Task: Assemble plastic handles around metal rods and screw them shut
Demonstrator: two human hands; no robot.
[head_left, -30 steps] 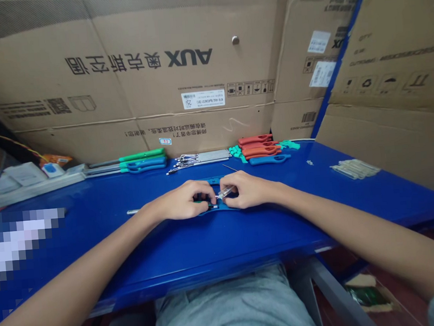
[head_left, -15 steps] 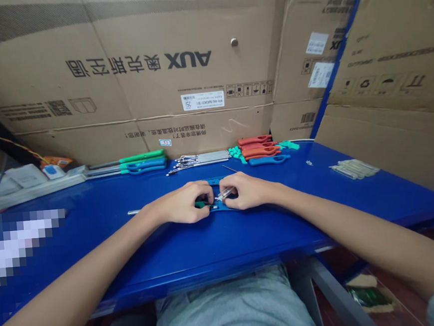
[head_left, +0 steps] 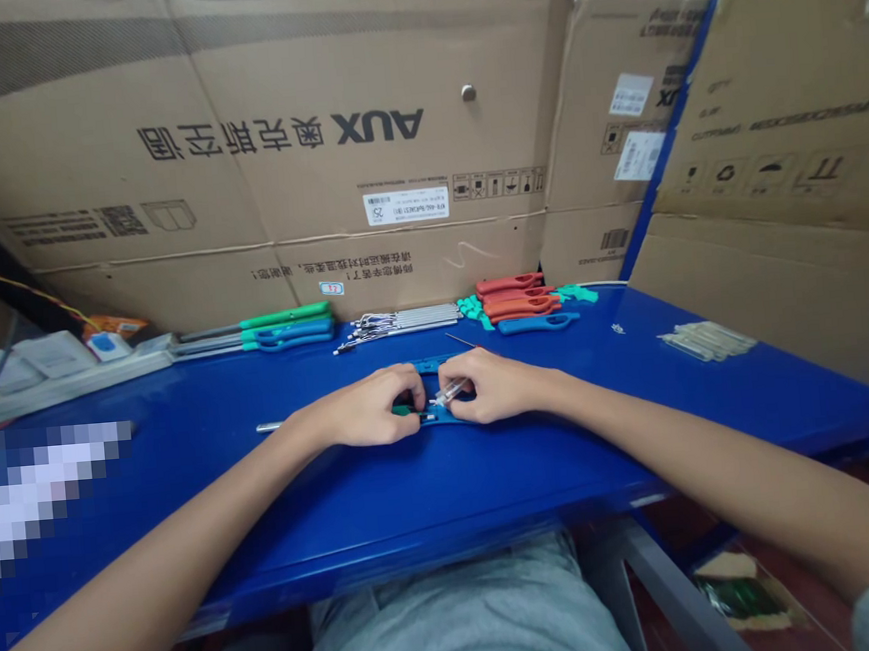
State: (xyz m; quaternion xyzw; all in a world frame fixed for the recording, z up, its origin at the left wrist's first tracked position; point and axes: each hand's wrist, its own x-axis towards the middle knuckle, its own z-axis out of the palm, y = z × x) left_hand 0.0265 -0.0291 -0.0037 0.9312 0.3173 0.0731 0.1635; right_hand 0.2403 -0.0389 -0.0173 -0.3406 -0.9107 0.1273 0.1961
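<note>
The person's two hands are together near the middle of the blue metal table [head_left: 566, 461], and their fingers almost touch above a long blue plastic handle [head_left: 442, 415], which lies flat on the table. The left hand [head_left: 370, 408] is closed on a small green part [head_left: 403, 409] at the handle, and a thin metal rod [head_left: 273, 427] comes out from this hand toward the left. The right hand [head_left: 495, 384] holds with its fingers a small clear tube [head_left: 449, 394], tilted over the handle, but I cannot see exactly how it is joined there. A thin wire [head_left: 460, 340] lies just behind the hands. Farther back along the wall of cardboard boxes [head_left: 249, 69] there is a row of green and blue tools [head_left: 284, 327], a bunch of metal springs [head_left: 404, 318], and a pile of red and blue handles [head_left: 519, 299]. On the right side lie some clear tubes [head_left: 707, 341], and on the left side is a power strip [head_left: 69, 375].
</note>
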